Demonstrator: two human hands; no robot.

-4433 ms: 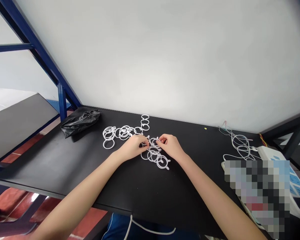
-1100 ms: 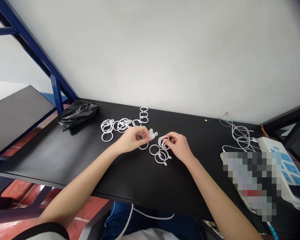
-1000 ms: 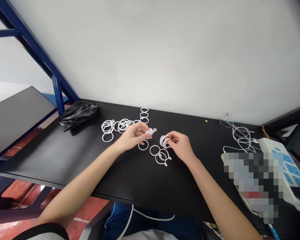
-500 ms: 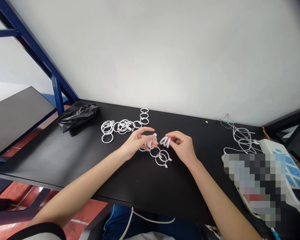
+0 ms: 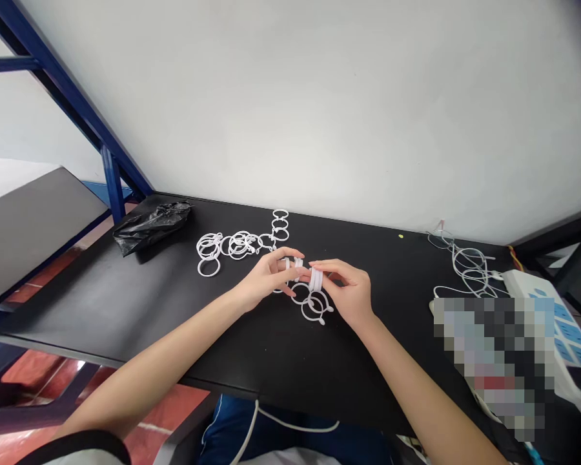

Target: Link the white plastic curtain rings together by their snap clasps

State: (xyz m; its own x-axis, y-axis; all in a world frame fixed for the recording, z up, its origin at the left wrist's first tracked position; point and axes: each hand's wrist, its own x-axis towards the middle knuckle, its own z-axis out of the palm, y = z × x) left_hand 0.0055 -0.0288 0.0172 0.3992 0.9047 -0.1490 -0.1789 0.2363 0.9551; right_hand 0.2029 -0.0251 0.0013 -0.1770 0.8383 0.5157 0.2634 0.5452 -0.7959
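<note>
White curtain rings with small eyelets are in both hands and on the black table. My right hand [image 5: 352,285] pinches a stack of several rings [image 5: 315,279] between thumb and fingertips, lined up edge to edge. My left hand [image 5: 266,276] is curled around a few more rings [image 5: 297,268], its fingertips close to the right hand's stack; whether they touch it I cannot tell. Just below the hands, a few loose rings [image 5: 312,320] overlap flat on the table. Farther back, a heap of rings [image 5: 242,245] and a short row of rings [image 5: 280,224] lie left of my hands.
A crumpled black plastic bag [image 5: 152,226] lies at the table's [image 5: 213,349] back left. To the right are tangled white cables [image 5: 469,261], a white power strip [image 5: 556,323] and a pixelated object [image 5: 494,361]. A wall [image 5: 319,116] rises behind the table.
My right hand has moved slightly left, bringing its rings close to my left hand. The rings in it, fanned out before, now stand in an even stack.
</note>
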